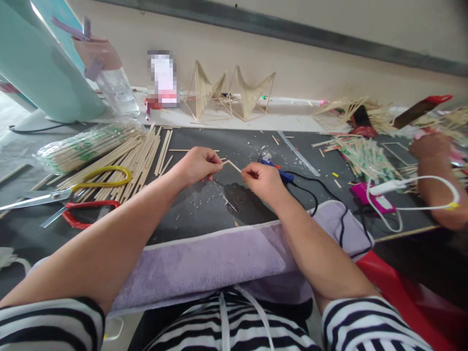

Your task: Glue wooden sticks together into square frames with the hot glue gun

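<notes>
Aloft, angled stick [234,165] between fingers [250,170].

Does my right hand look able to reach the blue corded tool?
Probably yes: the blue corded tool lies close beside your right hand, nothing visible between, though that hand is pinching a bent stick.

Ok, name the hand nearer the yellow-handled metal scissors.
Left: the left hand is to the right of the scissors; the right hand is farther right, beyond the left one.
</notes>
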Motion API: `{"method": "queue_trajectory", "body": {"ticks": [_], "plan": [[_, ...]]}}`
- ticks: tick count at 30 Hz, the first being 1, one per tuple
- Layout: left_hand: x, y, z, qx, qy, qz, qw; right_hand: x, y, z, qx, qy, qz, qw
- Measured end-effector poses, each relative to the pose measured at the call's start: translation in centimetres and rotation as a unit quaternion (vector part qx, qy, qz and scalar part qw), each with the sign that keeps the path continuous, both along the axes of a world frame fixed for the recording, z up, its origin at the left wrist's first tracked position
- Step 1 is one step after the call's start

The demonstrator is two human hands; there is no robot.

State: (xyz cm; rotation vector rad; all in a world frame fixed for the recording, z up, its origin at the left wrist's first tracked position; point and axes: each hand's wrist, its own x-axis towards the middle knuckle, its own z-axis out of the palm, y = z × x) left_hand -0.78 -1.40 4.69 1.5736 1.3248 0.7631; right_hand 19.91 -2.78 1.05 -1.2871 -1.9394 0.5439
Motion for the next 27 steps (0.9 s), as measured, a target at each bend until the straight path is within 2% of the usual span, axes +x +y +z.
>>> {"method": "queue_trajectory", "body": {"ticks": [12, 27], "plan": [[0.20, -0.42, 0.49, -0.006, 0.001, 0.005, 1.000, 0.04, -0.02, 0.09, -0.002, 0.003, 0.004, 1.000], [-0.02, -0.11, 0.00, 0.007, 0.006, -0.001, 1.000, -0.02, -0.16, 0.27, -0.001, -0.003, 0.003, 1.000]]}}
